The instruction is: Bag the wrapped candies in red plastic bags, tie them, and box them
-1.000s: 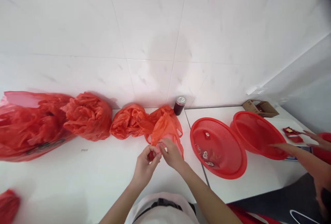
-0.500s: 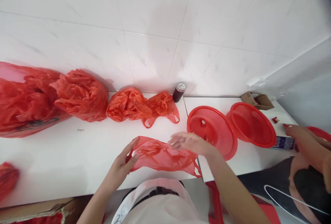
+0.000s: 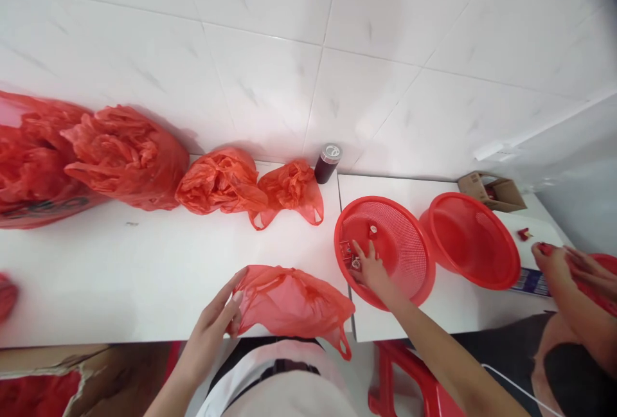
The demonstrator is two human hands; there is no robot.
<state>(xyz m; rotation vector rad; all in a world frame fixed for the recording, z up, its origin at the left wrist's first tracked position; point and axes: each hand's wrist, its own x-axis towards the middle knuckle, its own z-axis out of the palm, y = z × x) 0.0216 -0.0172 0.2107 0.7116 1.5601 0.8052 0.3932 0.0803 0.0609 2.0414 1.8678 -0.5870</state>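
My left hand (image 3: 214,317) grips the left end of a thin red plastic bag (image 3: 294,301), its thumb and fingers closed on the edge. The bag lies loosely on the table's front edge, with one handle loop drooping at its right end. My right hand (image 3: 373,272) is down inside a red mesh basket (image 3: 425,275), fingers apart, over small red pieces (image 3: 346,251) with silvery-white parts. Its fingertips are close to these pieces or touching them; I cannot tell which. Another small red piece (image 3: 373,230) lies farther back in the basket.
Several stuffed red bags (image 3: 130,160) line the wall, beside a dark cylinder (image 3: 328,163) with a silver lid. A second red basket (image 3: 475,240) and a cardboard box (image 3: 506,195) stand to the right. A co-worker's hands (image 3: 562,266) hold something red there. A red stool (image 3: 414,365) is below.
My right hand has moved from above the bag into the mesh basket. My left hand keeps the bag, which now hangs further over the front edge. The camera view has shifted slightly.
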